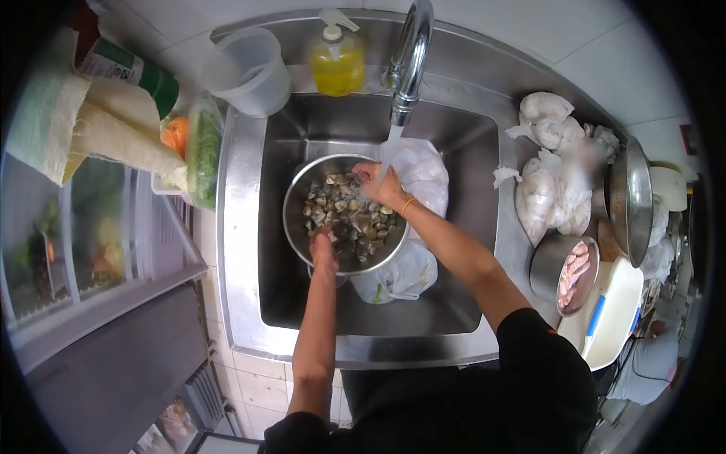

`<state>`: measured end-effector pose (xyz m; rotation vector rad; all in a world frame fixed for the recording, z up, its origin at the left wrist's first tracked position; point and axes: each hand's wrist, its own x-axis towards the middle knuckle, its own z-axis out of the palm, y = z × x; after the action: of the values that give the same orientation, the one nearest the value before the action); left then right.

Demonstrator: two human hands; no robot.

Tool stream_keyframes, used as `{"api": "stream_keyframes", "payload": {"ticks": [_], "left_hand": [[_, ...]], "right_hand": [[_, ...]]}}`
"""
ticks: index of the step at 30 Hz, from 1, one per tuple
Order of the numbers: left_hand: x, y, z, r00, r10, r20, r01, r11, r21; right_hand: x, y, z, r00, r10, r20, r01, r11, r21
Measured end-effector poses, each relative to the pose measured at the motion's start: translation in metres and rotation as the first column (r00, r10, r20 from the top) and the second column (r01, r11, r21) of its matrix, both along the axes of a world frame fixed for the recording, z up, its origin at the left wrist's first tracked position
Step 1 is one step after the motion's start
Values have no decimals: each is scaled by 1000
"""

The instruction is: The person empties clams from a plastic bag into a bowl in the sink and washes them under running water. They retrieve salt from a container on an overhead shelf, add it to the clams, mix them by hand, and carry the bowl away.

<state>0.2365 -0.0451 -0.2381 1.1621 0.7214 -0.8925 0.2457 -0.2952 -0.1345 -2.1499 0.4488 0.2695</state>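
Note:
Clams [344,204] in their shells fill much of a round metal bowl [291,234] in the sink. My right hand [380,186] is at the bowl's upper right, under the running water, with its fingers curled in; what they hold is hidden. On the lower left side, my left hand [324,248] reaches inside the bowl, its fingertips down among the shells and mostly out of sight. Water pours from the curved faucet [412,64] just over my right hand. Two filled plastic bags, a whitish bag [423,174] and a knotted bag [401,276], lie in the sink beside the bowl.
A soap pump bottle [337,66] and a clear plastic tub [253,76] stand behind the steel sink [454,314]. On the right counter are tied plastic bags [556,189], a pot of raw meat [575,276] and a white tray [616,318]. An open fridge [113,295] stands left.

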Motion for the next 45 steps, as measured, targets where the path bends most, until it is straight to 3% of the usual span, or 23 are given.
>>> {"api": "stream_keyframes", "payload": {"ticks": [1,2,3,4,7,8,10,14,18,21,22,26,29,30,32,35,37,38,40,41,45], "left_hand": [[3,3,-23,995,74,-63,-79,993,-88],[3,0,-26,982,158,-104,-162,987,-24],[5,-4,-25,985,149,-81,-149,989,10],[9,-7,-25,988,141,-60,-139,989,45],[14,-20,-18,994,109,-13,-106,983,149],[12,-22,-17,995,99,9,-99,978,183],[5,-26,-15,995,78,57,-90,964,249],[-3,-39,-7,977,206,57,-211,974,87],[-1,-39,-34,957,283,59,-279,958,-69],[-1,-46,-28,953,304,-10,-304,946,-111],[-1,-48,-22,952,305,-43,-307,947,-92],[-2,-57,-18,944,327,-30,-328,937,-116],[-5,-72,14,961,274,44,-271,960,-67],[-2,-79,35,961,271,49,-261,954,-151],[6,-83,44,948,164,272,-163,986,-26],[19,-68,29,860,-78,504,-69,962,266],[32,-33,-27,797,-302,523,-35,842,539],[35,-30,-16,874,-179,452,-31,907,419],[36,-25,18,971,40,235,-81,982,170],[38,-24,5,980,30,196,-60,987,151],[44,-32,-13,996,-49,77,42,995,96]], "right_hand": [[-3,2,-8,999,-32,-15,32,999,-9],[-6,5,-22,998,-62,-28,61,998,-17],[-8,9,-37,995,-89,-39,88,996,-27],[-12,18,-52,974,-223,-25,221,973,-63],[-26,24,-92,929,-345,-137,349,937,6],[-31,24,-93,946,-279,-162,281,960,-11],[-25,23,-63,930,-255,-266,293,949,116],[-32,32,-94,899,-294,-326,365,912,185],[-33,57,-109,791,-525,-315,574,815,83],[-33,59,-102,833,-365,-416,501,816,288],[-38,71,-102,848,-445,-287,506,841,192],[-33,94,-69,815,-526,-242,560,823,95],[-41,88,-60,859,-500,-111,504,786,358],[-45,87,-62,827,-554,-99,544,742,392],[-55,85,-63,756,-650,-81,607,648,461],[-76,81,-57,618,-775,-130,778,580,244],[-86,76,-73,523,-820,-232,796,374,476],[-88,75,-83,477,-829,-293,783,249,570],[-81,73,-98,539,-796,-275,753,309,581],[-72,71,-105,570,-777,-267,735,338,588],[-32,67,-114,615,-710,-342,786,523,328]]}}
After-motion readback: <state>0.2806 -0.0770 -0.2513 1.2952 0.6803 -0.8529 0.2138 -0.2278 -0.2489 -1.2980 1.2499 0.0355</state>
